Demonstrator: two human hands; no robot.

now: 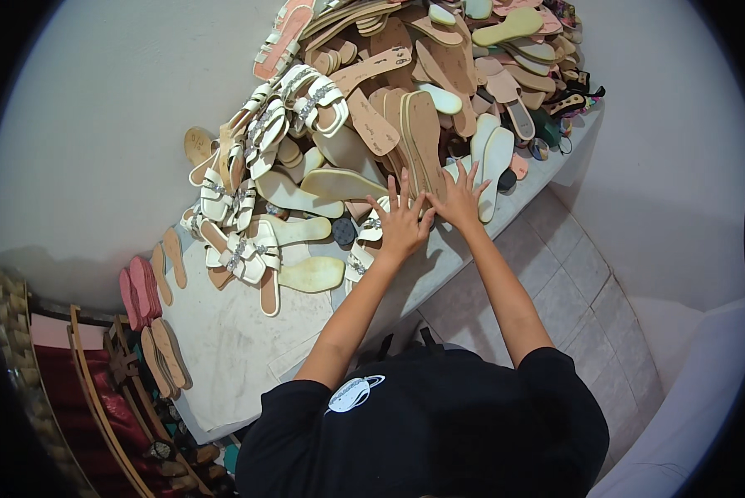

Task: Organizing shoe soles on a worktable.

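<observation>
Left hand: the left hand (402, 228) lay palm down, fingers spread apart, over the near end of the insole stack; how firmly it pressed could not be told.
Right hand: the right hand (459, 202) was spread too, fingers apart, its thumb by the same end.
Insole stack: the tan insole stack (425, 141) stood lengthwise in the heap, just beyond both hands.
In the way: a marked tan insole (372, 122) leaned against the stack's left side; pale soles (495, 158) crowded the right hand; a white sandal (364, 245) lay partly hidden beside the left wrist.
Heap's left: jewelled white sandals (244, 253) overlapped near a black round object (344, 231).
Heap's right: a pale pink slide (509, 98) sat among mixed footwear.
Table's left edge: pink soles (142, 286) rested near paired tan insoles (165, 357).
Table: its pale top (231, 357) bordered a tiled floor (555, 241).
</observation>
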